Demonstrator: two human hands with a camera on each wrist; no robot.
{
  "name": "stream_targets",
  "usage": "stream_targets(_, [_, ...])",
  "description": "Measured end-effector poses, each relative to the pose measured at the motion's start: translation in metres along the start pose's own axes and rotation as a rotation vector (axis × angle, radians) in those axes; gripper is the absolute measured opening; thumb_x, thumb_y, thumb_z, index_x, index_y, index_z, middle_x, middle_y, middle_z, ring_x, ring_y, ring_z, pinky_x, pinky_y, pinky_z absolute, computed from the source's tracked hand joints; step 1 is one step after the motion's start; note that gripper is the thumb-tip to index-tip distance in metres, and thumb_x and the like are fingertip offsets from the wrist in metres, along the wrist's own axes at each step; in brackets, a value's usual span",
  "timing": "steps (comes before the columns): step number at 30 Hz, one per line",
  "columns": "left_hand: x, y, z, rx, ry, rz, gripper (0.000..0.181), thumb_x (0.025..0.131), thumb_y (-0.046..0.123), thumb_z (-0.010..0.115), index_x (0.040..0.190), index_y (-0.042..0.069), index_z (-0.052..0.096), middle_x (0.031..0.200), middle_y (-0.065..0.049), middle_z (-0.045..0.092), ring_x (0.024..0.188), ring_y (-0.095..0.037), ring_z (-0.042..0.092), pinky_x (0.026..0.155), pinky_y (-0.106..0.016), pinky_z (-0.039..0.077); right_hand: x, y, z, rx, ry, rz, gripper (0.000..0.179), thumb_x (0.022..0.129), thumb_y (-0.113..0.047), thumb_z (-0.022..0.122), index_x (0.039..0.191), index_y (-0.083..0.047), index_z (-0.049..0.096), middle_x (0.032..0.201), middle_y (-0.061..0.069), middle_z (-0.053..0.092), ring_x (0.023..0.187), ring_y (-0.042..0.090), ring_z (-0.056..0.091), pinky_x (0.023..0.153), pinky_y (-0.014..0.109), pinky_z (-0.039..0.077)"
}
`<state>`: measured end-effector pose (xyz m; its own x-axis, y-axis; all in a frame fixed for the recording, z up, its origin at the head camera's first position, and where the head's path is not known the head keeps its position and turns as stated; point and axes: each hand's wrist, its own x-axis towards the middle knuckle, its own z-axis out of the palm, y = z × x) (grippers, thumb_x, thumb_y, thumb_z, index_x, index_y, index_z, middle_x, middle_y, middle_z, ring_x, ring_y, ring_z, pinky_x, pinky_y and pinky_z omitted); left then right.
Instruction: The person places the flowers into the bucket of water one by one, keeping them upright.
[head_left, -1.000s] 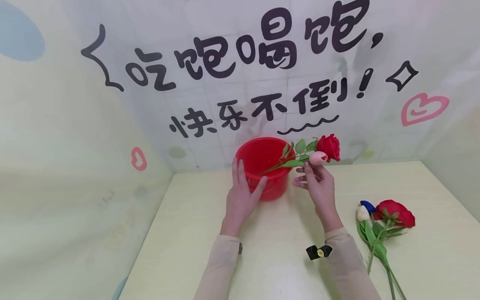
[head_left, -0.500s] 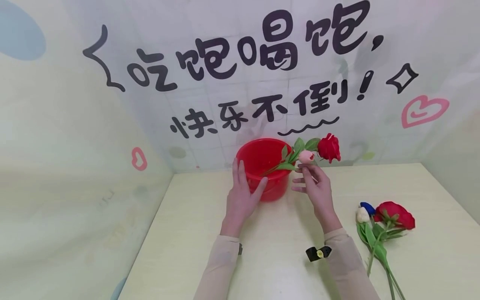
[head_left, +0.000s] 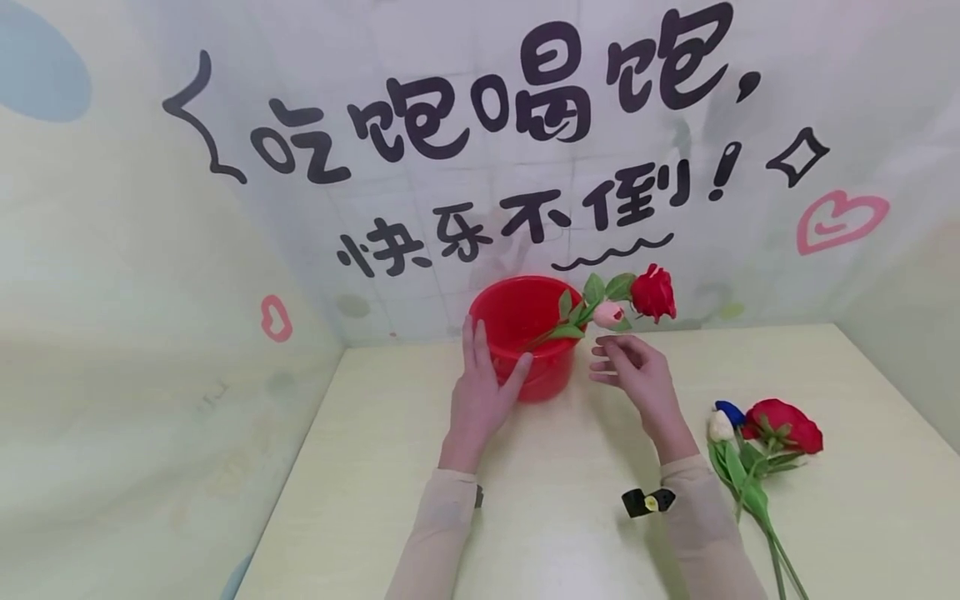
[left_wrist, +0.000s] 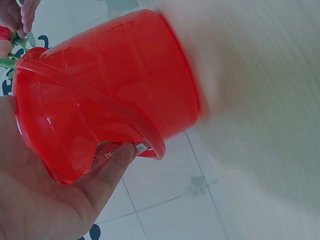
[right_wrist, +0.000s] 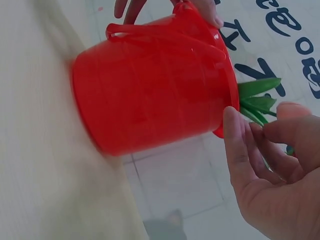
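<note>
A red plastic bucket (head_left: 536, 379) stands upright against the back wall. My left hand (head_left: 480, 396) holds its near left side, with the thumb (left_wrist: 112, 167) along the outer wall below the rim. A pink tulip (head_left: 608, 314) and a red rose (head_left: 653, 293) lean over the bucket's right rim, their stems inside and their heads outside. Just below the tulip is my right hand (head_left: 637, 371), its fingers loosely bent and nothing visibly held. In the right wrist view, the right fingertips are close to the rim and the green leaves (right_wrist: 257, 90).
On the table at right lie a large red rose (head_left: 785, 425), a white tulip (head_left: 721, 426) and a blue tulip (head_left: 730, 412), stems toward the front. A printed wall sheet (head_left: 420, 192) rises behind the bucket. Black straps sit at both wrists.
The pink tulip has shifted left and settled on the rim. My right hand has let go of it and drawn slightly away, down and right. My left hand stays on the bucket.
</note>
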<state>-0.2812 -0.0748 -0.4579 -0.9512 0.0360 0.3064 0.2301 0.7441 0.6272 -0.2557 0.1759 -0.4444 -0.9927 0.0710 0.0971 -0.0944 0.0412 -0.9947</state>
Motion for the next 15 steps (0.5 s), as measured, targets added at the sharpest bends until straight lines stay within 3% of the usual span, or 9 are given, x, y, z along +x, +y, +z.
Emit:
stream_targets(5, [0.004,-0.002,-0.003,-0.001,0.017,0.011,0.107,0.096,0.07,0.06,0.171,0.022,0.002,0.176,0.002,0.01,0.095,-0.03,0.071,0.087,-0.045,0.064,-0.002,-0.001,-0.011,-0.054,-0.034,0.033,0.044,0.111,-0.027,0.058,0.14,0.006,0.057,0.131,0.031,0.066,0.096,0.015,0.076,0.091,0.034,0.061])
stream_targets(15, [0.001,-0.006,-0.002,0.016,-0.004,0.004,0.109,0.095,0.07,0.061,0.171,0.023,-0.001,0.175,0.002,0.012,0.099,-0.028,0.071,0.088,-0.043,0.063,-0.028,0.005,-0.033,-0.136,-0.006,0.164,0.048,0.109,-0.029,0.061,0.14,0.007,0.055,0.117,0.018,0.073,0.089,0.01,0.076,0.086,0.036,0.063])
